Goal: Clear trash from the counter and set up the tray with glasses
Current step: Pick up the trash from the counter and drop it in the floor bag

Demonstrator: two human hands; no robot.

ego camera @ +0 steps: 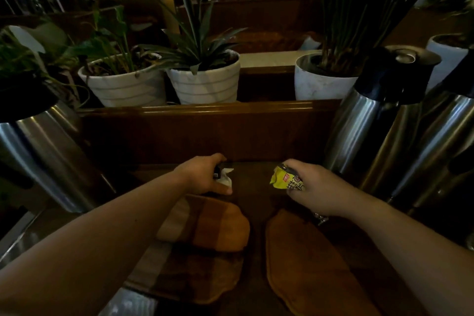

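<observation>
My left hand [202, 174] is closed around a crumpled white tissue [225, 178] together with a small dark item, low over the dark wooden counter [252, 187]. My right hand [311, 188] grips a crushed yellow drink carton [283, 179] with printed characters, held just above the counter to the right of the tissue. Nearer to me lie two wooden trays: a striped brown board [205, 228] stacked on another on the left, and an oval orange-brown tray [302, 269] on the right. No glasses are in view.
Tall steel thermos jugs stand at the right [379, 110] and at the left [43, 154]. Behind a raised wooden ledge [205, 110] sit white plant pots [205, 82] with leafy plants. A steel surface edge [15, 233] runs along the lower left.
</observation>
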